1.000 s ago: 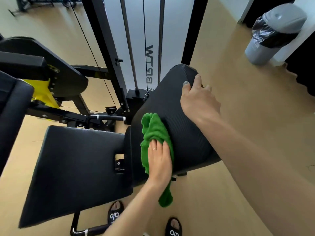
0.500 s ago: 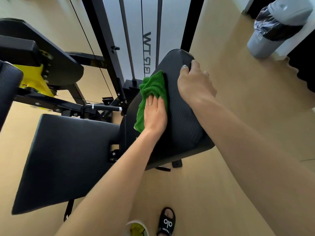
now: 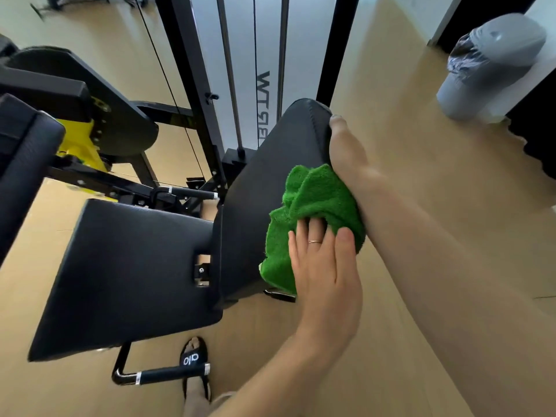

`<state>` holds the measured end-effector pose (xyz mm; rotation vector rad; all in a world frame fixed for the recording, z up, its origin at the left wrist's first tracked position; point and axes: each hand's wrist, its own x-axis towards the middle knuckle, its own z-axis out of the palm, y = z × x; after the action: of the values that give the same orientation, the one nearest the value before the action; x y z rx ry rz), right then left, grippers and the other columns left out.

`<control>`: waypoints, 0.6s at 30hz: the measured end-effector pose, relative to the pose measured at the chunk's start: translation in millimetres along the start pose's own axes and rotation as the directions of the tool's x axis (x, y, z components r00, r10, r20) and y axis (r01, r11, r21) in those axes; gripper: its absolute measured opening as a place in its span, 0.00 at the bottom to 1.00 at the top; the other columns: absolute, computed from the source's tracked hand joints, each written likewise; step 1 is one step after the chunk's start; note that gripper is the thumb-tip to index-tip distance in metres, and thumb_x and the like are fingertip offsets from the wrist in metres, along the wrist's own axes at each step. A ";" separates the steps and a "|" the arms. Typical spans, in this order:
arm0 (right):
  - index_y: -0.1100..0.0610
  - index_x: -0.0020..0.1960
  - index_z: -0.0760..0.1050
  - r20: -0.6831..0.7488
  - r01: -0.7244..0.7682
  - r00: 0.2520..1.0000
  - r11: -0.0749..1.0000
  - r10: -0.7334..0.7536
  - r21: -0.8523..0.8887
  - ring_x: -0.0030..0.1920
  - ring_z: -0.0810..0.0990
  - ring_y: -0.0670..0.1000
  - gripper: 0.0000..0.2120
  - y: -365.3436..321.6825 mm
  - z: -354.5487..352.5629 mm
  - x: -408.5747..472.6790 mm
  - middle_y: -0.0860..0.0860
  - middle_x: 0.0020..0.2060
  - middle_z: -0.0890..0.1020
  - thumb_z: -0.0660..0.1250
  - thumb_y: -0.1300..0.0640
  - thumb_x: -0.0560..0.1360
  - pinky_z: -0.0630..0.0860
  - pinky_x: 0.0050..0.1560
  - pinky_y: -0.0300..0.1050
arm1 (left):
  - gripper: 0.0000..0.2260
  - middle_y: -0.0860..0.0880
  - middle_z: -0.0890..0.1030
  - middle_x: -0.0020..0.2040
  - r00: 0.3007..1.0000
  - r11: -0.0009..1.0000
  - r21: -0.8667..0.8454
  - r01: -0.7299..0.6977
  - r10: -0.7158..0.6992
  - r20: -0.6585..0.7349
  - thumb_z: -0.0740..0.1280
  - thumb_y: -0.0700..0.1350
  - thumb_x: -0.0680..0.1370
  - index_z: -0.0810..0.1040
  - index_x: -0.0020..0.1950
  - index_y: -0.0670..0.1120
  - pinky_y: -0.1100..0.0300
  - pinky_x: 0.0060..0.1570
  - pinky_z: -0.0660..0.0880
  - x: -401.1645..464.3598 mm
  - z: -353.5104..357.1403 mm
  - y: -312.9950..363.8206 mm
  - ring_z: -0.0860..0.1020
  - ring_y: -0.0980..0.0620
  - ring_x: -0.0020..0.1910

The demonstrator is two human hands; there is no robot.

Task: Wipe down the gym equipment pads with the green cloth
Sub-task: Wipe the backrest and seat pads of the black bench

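A grey bin [image 3: 489, 67] holds a black liner – the left hand [image 3: 326, 272] presses flat on the green cloth [image 3: 313, 212]; the right hand [image 3: 350, 158] clasps the back pad [image 3: 270, 164].

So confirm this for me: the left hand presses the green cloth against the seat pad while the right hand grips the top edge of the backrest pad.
Wrong pad. The head view shows the left hand pressing the green cloth against the backrest pad, not the seat pad. The right hand does grip the backrest pad's top edge.

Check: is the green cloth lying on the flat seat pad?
No, the left hand presses the green cloth against the angled back pad.
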<state>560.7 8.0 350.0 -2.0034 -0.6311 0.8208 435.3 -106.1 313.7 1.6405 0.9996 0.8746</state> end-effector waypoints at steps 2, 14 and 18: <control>0.54 0.80 0.64 0.019 0.024 1.000 0.999 -0.024 -0.031 0.79 0.63 0.52 0.27 1.1 -4.9 -0.6 0.51 0.79 0.67 0.48 0.43 0.86 0.56 0.79 0.47 | 0.11 0.53 0.72 0.63 0.999 0.991 0.128 -0.029 0.035 -0.041 0.49 0.50 0.82 0.71 0.51 0.54 0.45 0.75 0.51 -3.2 8.5 -5.7 0.63 0.49 0.71; 0.49 0.84 0.52 -0.062 0.067 0.993 0.907 -0.102 -0.416 0.75 0.66 0.62 0.31 1.2 17.7 3.2 0.61 0.77 0.65 0.44 0.37 0.84 0.62 0.71 0.59 | 0.19 0.62 0.67 0.70 0.973 0.971 -0.064 0.232 -0.230 0.028 0.49 0.47 0.85 0.67 0.74 0.46 0.77 0.62 0.51 97.1 -22.5 -59.7 0.61 0.77 0.63; 0.51 0.83 0.51 -0.075 0.078 0.989 0.878 -0.128 -0.473 0.71 0.70 0.64 0.31 -0.6 20.3 3.2 0.62 0.75 0.66 0.45 0.38 0.84 0.65 0.68 0.59 | 0.22 0.47 0.55 0.80 0.933 0.930 0.100 0.354 -0.358 0.026 0.45 0.48 0.86 0.55 0.79 0.45 0.58 0.75 0.47 136.1 -28.8 -77.4 0.51 0.51 0.79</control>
<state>547.6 21.1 341.0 -2.4040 -0.9366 0.5239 448.5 42.2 257.5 1.4825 1.2751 0.5512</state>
